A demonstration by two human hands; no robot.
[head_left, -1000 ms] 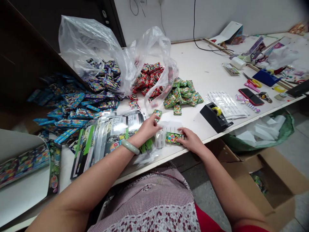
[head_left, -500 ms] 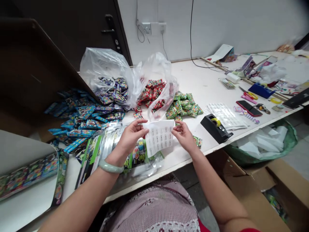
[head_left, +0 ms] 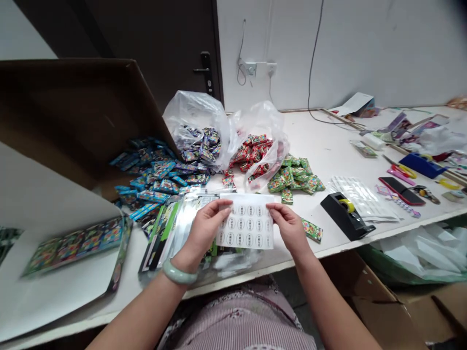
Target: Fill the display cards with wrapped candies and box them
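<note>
Setting clock centre on the sticker sheet (head_left: 245, 226), 12 pointing straight ahead. Holding the sheet between both hands over the front part of the table (head_left: 306, 133), printed face showing. Pinching near its 10 o'clock corner with left hand (head_left: 206, 227), thumb and fingers clamped on it; pinching near its 2 o'clock corner with right hand (head_left: 291, 228), clamped likewise. Failing to make out contact or gap between its 6 o'clock edge and the plastic bags (head_left: 178, 228), spreading from 9 round to 6.

Rating a crease or tear as likeliest fault, stemming from uneven pull between the two pinches. Suspecting an accidental peel, stemming from thumb pressure on the printed face.

Noting one green packet (head_left: 313, 230) at 3, lying just beside right hand and near the table's front edge; risking a fall through a careless swing of that hand. Seeing the tape dispenser (head_left: 343, 218) farther out at 3, risking a bump. Seeing a green heap (head_left: 297, 176) between 1 and 2, just beside the clear bag (head_left: 268, 119) of red packets (head_left: 255, 148); risking a mix-up through any shove.
</note>
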